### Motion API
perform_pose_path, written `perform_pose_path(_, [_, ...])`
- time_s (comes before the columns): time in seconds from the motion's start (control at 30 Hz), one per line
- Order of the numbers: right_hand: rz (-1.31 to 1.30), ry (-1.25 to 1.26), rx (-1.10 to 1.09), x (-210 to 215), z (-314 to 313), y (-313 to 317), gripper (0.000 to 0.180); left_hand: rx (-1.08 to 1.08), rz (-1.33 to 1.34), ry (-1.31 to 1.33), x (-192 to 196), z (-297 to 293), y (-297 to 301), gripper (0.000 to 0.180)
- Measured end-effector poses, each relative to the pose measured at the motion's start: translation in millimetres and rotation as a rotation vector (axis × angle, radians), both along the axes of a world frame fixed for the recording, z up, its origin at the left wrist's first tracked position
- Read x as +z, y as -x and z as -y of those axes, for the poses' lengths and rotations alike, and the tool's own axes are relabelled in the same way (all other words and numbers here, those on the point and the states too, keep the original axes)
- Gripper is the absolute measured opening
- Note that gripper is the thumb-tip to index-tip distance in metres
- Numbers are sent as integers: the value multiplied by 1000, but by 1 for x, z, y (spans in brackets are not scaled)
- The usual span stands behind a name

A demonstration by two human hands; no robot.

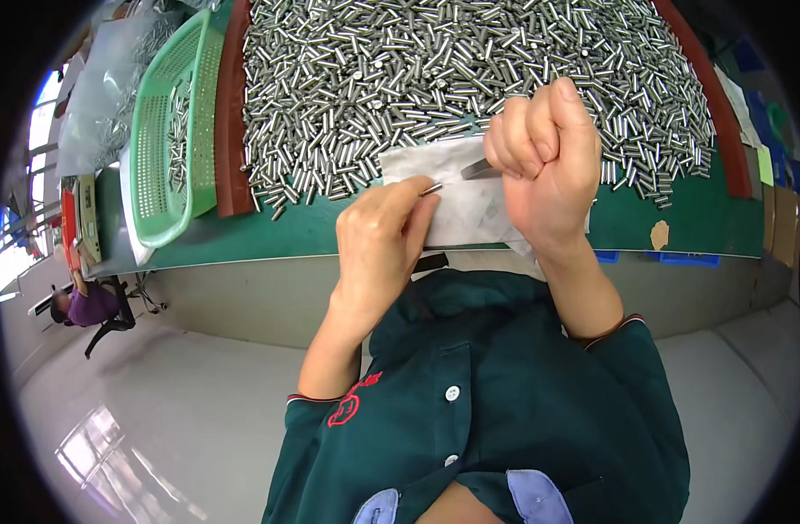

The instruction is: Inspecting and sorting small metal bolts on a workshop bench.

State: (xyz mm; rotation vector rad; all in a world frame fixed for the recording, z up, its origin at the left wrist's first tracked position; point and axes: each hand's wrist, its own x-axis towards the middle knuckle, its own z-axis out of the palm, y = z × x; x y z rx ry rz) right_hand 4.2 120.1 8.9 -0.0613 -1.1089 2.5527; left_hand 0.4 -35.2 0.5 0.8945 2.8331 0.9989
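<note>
My left hand pinches a short metal pin between thumb and fingertips. Beside it, my right hand is closed in a fist around a flat grey metal tool; only the tool's narrow end shows, pointing toward the pin, and its kind cannot be made out. Under both hands lies a white cloth or paper sheet with grey smudges, at the near edge of the green tabletop. A wide heap of similar shiny metal pins spreads over the table just beyond the sheet.
Reddish-brown strips border the heap at left and right. At the left stands a green perforated basket holding some pins, with clear plastic bags behind it. A tan scrap lies near the right front edge. Far left sits another person.
</note>
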Motion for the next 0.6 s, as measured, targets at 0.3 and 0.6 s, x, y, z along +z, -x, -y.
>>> perform_pose_path(0.3, [43, -4, -8, -1, 3, -1, 39, 25, -36, -122, -6, -16, -4, 7])
perform_pose_path(0.6, [38, 46, 36, -2, 0, -1, 40, 42, -8, -148, -7, -17, -4, 6])
